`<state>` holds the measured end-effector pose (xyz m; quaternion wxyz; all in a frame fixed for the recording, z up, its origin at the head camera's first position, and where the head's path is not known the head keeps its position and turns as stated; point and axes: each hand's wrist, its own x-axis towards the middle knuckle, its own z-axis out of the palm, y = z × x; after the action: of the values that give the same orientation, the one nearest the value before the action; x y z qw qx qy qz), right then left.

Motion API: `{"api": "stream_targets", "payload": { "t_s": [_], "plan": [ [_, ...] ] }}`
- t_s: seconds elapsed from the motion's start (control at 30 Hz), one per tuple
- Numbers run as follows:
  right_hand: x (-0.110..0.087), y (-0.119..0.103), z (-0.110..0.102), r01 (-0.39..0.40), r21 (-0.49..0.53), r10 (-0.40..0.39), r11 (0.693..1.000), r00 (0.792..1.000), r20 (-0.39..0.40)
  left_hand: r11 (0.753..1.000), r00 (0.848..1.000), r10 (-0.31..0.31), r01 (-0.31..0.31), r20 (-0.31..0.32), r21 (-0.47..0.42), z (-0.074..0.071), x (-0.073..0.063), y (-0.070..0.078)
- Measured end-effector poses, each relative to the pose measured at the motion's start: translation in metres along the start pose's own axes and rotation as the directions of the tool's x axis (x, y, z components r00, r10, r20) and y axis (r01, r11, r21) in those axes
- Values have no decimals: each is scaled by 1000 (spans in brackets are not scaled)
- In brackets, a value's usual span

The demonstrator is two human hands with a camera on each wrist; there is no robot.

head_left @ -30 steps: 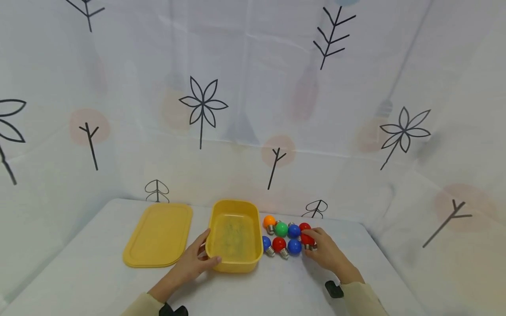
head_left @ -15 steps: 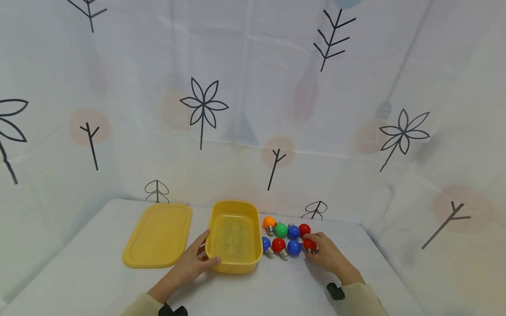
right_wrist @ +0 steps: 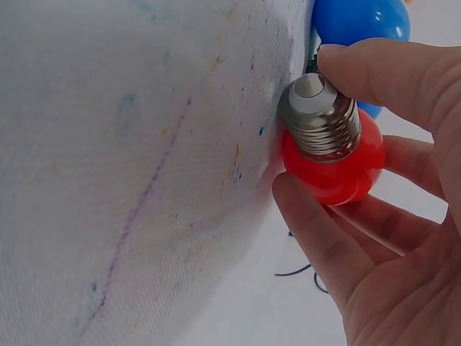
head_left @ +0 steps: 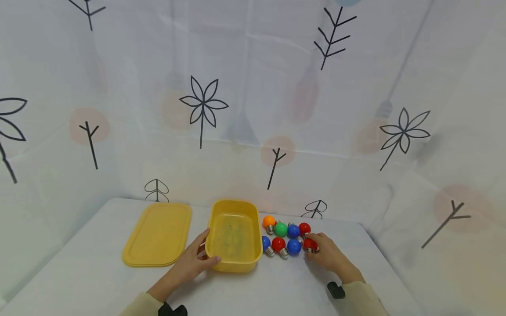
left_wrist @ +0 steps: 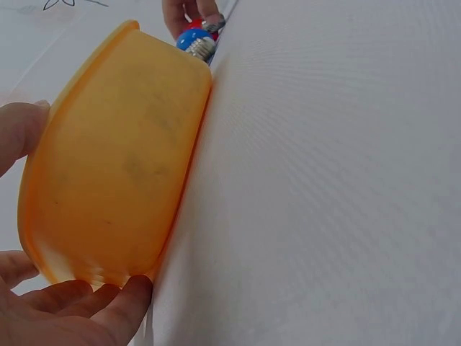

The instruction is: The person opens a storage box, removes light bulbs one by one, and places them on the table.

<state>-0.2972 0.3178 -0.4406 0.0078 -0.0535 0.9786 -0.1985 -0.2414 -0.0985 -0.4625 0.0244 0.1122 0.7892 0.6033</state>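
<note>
A yellow plastic box [head_left: 237, 267] stands on the white table. My left hand [head_left: 191, 264] holds it at its left side, thumb at the near wall; in the left wrist view the fingers [left_wrist: 126, 306] press the box's translucent wall [left_wrist: 122, 144]. To the right lies a cluster of round light bulbs with screw bases. My right hand [head_left: 326, 254] grips a red light bulb [head_left: 310, 244] at the cluster's right end. Seen from the right wrist, thumb and fingers surround this bulb [right_wrist: 335, 169], its metal base towards the camera. A blue bulb [right_wrist: 360, 18] sits just beyond the thumb.
A flat yellow lid [head_left: 158, 235] lies left of the box. Beside the box's right wall are an orange bulb [head_left: 269, 220], a green bulb [head_left: 281, 229], another red bulb [head_left: 278, 244] and several blue ones. A patterned white cloth [head_left: 237, 166] hangs behind the table.
My right hand has shifted slightly towards me and to the right with the red light bulb, leaving the red bulb behind it more visible. The left hand and box stay in place.
</note>
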Motion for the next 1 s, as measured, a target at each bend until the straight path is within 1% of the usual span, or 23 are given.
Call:
{"api": "stream_targets", "payload": {
  "t_s": [0.33, 0.5, 0.7, 0.77, 0.83, 0.93, 1.0],
  "plan": [
    [-1, -2, -1, 14, -26, -14, 1000, 1000, -10, 1000, 1000, -2, 2, 5, -12, 0, 0, -1],
    [-1, 0, -2, -6, -40, 6, 999, 1000, -6, 1000, 1000, 8, -8, 12, -12, 1, 0, 2],
    [-5, 0, -8, -21, -27, 21, 999, 1000, 8, 999, 999, 26, -26, 25, -23, -1, -2, 5],
    [-6, 0, -11, -16, -31, 16, 999, 1000, 7, 1000, 1000, 28, -28, 14, 6, -4, -4, 7],
    [-8, 0, -15, -4, -41, 4, 999, 1000, 4, 998, 1000, 15, -15, -12, 55, -8, -5, 9],
    [-10, 1, -21, 29, -62, -30, 998, 999, -14, 989, 998, -7, 15, -58, 144, -17, -7, 10],
    [-12, 0, -25, 54, -76, -56, 996, 998, -31, 981, 997, -4, 18, -78, 191, -25, -8, 9]
  ]
}}
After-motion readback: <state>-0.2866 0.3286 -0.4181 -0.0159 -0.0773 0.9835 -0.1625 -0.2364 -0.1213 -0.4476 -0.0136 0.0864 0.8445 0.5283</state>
